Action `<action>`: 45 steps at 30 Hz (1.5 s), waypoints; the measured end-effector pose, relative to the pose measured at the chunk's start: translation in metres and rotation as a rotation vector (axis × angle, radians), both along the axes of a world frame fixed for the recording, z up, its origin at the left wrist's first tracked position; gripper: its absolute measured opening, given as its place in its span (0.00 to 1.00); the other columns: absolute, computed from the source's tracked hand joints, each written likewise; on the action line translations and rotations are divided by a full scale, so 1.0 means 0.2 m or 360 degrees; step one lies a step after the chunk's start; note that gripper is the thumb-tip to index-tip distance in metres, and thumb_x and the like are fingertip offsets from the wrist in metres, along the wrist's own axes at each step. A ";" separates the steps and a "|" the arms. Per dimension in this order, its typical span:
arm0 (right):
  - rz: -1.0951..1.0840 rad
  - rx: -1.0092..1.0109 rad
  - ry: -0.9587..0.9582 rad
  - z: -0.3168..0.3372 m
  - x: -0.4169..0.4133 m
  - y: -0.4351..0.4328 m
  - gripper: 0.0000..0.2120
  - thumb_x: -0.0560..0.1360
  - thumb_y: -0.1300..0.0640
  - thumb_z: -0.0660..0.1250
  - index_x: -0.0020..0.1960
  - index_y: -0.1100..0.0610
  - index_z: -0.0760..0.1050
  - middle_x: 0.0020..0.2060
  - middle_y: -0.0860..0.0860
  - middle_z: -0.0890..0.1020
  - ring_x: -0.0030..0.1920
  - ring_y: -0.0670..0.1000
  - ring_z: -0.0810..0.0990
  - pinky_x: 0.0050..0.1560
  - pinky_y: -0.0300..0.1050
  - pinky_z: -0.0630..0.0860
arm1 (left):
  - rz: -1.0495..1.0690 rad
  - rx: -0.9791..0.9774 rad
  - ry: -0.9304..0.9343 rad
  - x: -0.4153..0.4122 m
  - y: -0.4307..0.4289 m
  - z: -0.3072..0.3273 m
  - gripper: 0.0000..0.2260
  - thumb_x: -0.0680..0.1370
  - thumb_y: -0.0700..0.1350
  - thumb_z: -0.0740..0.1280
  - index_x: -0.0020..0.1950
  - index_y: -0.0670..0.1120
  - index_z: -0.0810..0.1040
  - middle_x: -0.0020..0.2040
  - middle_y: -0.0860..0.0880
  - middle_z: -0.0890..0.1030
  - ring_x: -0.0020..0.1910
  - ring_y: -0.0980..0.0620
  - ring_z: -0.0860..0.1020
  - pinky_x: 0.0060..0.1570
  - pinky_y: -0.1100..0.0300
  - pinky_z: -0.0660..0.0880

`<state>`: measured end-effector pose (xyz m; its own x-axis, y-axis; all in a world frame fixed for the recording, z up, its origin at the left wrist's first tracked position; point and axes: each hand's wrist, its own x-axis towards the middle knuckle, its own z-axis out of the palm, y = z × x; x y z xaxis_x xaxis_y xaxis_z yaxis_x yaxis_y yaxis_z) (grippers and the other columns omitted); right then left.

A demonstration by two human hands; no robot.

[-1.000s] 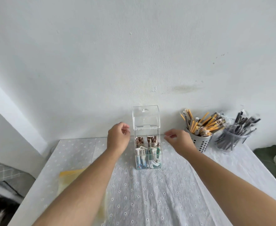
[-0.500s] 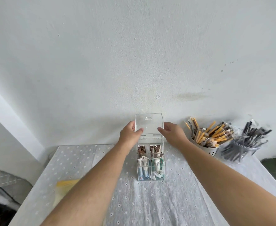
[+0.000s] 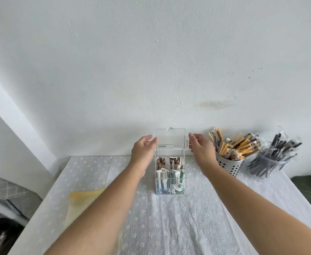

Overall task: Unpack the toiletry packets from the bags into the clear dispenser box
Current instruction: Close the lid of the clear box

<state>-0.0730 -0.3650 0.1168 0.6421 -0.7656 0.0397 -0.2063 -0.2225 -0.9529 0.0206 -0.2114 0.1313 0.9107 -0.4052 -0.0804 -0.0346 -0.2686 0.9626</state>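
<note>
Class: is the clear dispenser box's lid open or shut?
Open: the lid stands raised above the clear dispenser box, left hand and right hand at its side edges.

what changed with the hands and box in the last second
Both hands rose from beside the clear dispenser box to its raised lid: the left hand touches the left edge, the right hand is at the right edge. Lid still up; packets and yellow bag unmoved.
</note>
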 end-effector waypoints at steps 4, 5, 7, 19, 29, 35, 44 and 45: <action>0.0056 -0.0109 0.0052 -0.10 -0.15 0.09 0.15 0.76 0.46 0.64 0.56 0.55 0.78 0.36 0.46 0.80 0.34 0.43 0.76 0.35 0.37 0.71 | -0.0009 0.0125 -0.0041 -0.14 0.08 -0.11 0.20 0.78 0.55 0.63 0.66 0.47 0.73 0.64 0.50 0.77 0.60 0.50 0.76 0.61 0.59 0.71; 0.0070 -0.0118 0.0088 -0.14 -0.18 0.11 0.15 0.76 0.47 0.65 0.56 0.56 0.78 0.37 0.46 0.81 0.35 0.42 0.76 0.36 0.35 0.71 | -0.0008 0.0199 -0.0056 -0.17 0.10 -0.15 0.20 0.78 0.54 0.63 0.67 0.47 0.72 0.64 0.50 0.77 0.59 0.51 0.77 0.59 0.61 0.72; 0.0080 -0.0104 0.0161 -0.21 -0.22 0.15 0.15 0.75 0.50 0.67 0.57 0.58 0.77 0.42 0.47 0.82 0.40 0.43 0.79 0.42 0.34 0.74 | 0.0003 0.0261 -0.0043 -0.22 0.12 -0.22 0.20 0.78 0.50 0.64 0.69 0.46 0.70 0.65 0.48 0.76 0.50 0.55 0.79 0.47 0.73 0.74; 0.0228 -0.0418 0.0322 -0.30 -0.19 0.17 0.20 0.74 0.62 0.68 0.63 0.48 0.72 0.58 0.48 0.75 0.54 0.46 0.77 0.52 0.41 0.75 | -0.0152 0.0551 -0.0636 -0.18 0.08 -0.36 0.22 0.74 0.40 0.70 0.67 0.50 0.72 0.64 0.48 0.76 0.59 0.48 0.77 0.63 0.53 0.74; 0.0258 -0.0494 0.0420 -0.29 -0.02 0.05 0.15 0.75 0.62 0.67 0.61 0.53 0.74 0.58 0.54 0.78 0.55 0.51 0.79 0.52 0.42 0.74 | -0.0144 0.0534 -0.0579 0.03 -0.05 -0.34 0.19 0.72 0.41 0.73 0.62 0.48 0.77 0.50 0.46 0.83 0.29 0.56 0.69 0.29 0.70 0.67; 0.0253 -0.0503 0.0488 -0.28 0.09 -0.02 0.14 0.76 0.62 0.66 0.61 0.55 0.73 0.54 0.57 0.79 0.52 0.54 0.80 0.48 0.41 0.73 | -0.0131 0.0520 -0.0600 0.13 -0.12 -0.34 0.20 0.71 0.40 0.73 0.62 0.47 0.77 0.60 0.48 0.80 0.35 0.61 0.69 0.44 0.68 0.71; 0.0232 -0.0536 0.0538 -0.28 0.16 -0.06 0.14 0.77 0.62 0.65 0.62 0.55 0.73 0.54 0.58 0.80 0.50 0.57 0.80 0.49 0.49 0.78 | -0.0117 0.0544 -0.0632 0.18 -0.17 -0.32 0.20 0.72 0.39 0.72 0.64 0.47 0.76 0.63 0.47 0.79 0.38 0.60 0.74 0.49 0.67 0.71; 0.0230 -0.0536 0.0553 -0.28 0.16 -0.06 0.14 0.76 0.61 0.65 0.62 0.55 0.72 0.54 0.58 0.80 0.50 0.57 0.80 0.49 0.50 0.79 | -0.0111 0.0550 -0.0633 0.19 -0.18 -0.32 0.20 0.72 0.40 0.72 0.64 0.47 0.76 0.62 0.48 0.79 0.34 0.62 0.71 0.47 0.67 0.70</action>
<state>-0.0406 -0.3779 0.0618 0.7596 -0.6494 0.0343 -0.4429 -0.5552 -0.7039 0.0578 -0.2473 0.0668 0.8697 -0.4772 0.1261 -0.4083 -0.5521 0.7270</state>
